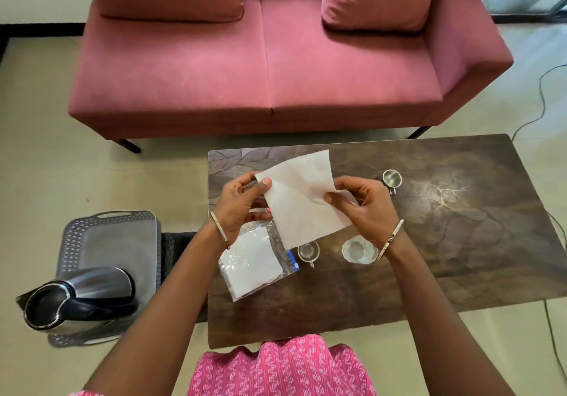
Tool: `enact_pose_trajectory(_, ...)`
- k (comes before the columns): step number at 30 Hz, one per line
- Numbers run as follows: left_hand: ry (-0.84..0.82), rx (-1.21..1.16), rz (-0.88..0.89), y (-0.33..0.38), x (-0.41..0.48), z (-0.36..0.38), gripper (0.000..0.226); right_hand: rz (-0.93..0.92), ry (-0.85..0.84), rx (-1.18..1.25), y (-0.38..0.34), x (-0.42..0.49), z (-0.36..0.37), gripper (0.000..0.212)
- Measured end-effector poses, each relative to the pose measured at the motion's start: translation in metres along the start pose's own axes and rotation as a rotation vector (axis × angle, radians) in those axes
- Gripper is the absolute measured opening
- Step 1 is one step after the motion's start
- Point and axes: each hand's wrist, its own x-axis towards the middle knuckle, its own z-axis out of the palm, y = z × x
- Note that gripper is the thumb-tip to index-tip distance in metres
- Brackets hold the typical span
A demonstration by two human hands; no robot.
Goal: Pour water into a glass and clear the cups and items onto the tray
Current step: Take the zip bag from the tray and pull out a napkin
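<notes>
Nearest, the steel jug point(82, 294) sits on the grey tray point(113, 242), left of the wooden table point(429, 257). On the table's near part lie a clear plastic bag of napkins point(254, 260), then a small steel cup point(308, 251) and the glass point(359, 251) just beside it. Above them I hold one white napkin point(303, 193) off the table: my left hand point(239, 208) pinches its left corner, my right hand point(365, 208) pinches its right edge. Farther right stands a second steel cup point(392, 178), and beyond the table is the pink sofa point(260, 73).
</notes>
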Motion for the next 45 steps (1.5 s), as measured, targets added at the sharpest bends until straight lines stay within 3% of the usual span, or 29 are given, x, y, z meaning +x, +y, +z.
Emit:
enact_pose_trajectory(4, -0.04, -0.04, 0.012, 0.007, 0.002, -0.001, 0.013, -0.184, 0.01, -0.129, -0.003, -0.002, 0.008, 0.034)
enact_pose_trajectory(6, -0.076, -0.048, 0.031, 0.01, 0.001, -0.003, 0.013, -0.165, -0.013, -0.101, 0.005, -0.005, 0.011, 0.038)
enact_pose_trajectory(12, -0.177, -0.105, 0.031, 0.012, -0.001, -0.007, 0.015, 0.229, -0.146, 0.549, 0.038, -0.012, 0.018, 0.063)
enact_pose_trajectory(16, -0.244, -0.107, 0.041, 0.012, 0.002, -0.009, 0.018, 0.352, -0.363, 0.899, 0.057, -0.015, 0.026, 0.084)
enact_pose_trajectory(20, -0.309, -0.061, 0.06, 0.013, 0.005, -0.009, 0.016, 0.491, -0.398, 1.175, 0.063, -0.012, 0.026, 0.098)
enact_pose_trajectory(22, -0.321, 0.01, 0.082, 0.015, 0.007, -0.009, 0.016, 0.54, -0.316, 1.139, 0.061, -0.007, 0.027, 0.087)
enact_pose_trajectory(25, -0.317, 0.111, 0.11, 0.018, 0.012, -0.008, 0.02, 0.537, -0.163, 0.882, 0.058, 0.006, 0.026, 0.044)
enact_pose_trajectory(29, -0.287, 0.249, 0.114, 0.021, 0.022, -0.008, 0.026, 0.526, -0.124, 0.697, 0.065, 0.017, 0.007, 0.043)
enact_pose_trajectory(33, -0.241, 0.351, 0.096, 0.017, 0.032, -0.003, 0.032, 0.536, -0.127, 0.565, 0.081, 0.023, -0.009, 0.029)
enact_pose_trajectory(36, -0.19, 0.362, 0.06, 0.008, 0.041, 0.002, 0.021, 0.588, -0.134, 0.577, 0.093, 0.03, -0.017, 0.015)
enact_pose_trajectory(41, -0.029, 0.332, 0.081, -0.014, 0.062, 0.014, 0.009, 0.663, -0.091, 0.618, 0.104, 0.049, -0.017, 0.018)
enact_pose_trajectory(45, -0.029, 0.179, -0.05, -0.026, 0.087, 0.014, 0.018, 0.713, -0.025, 0.658, 0.111, 0.071, -0.017, 0.023)
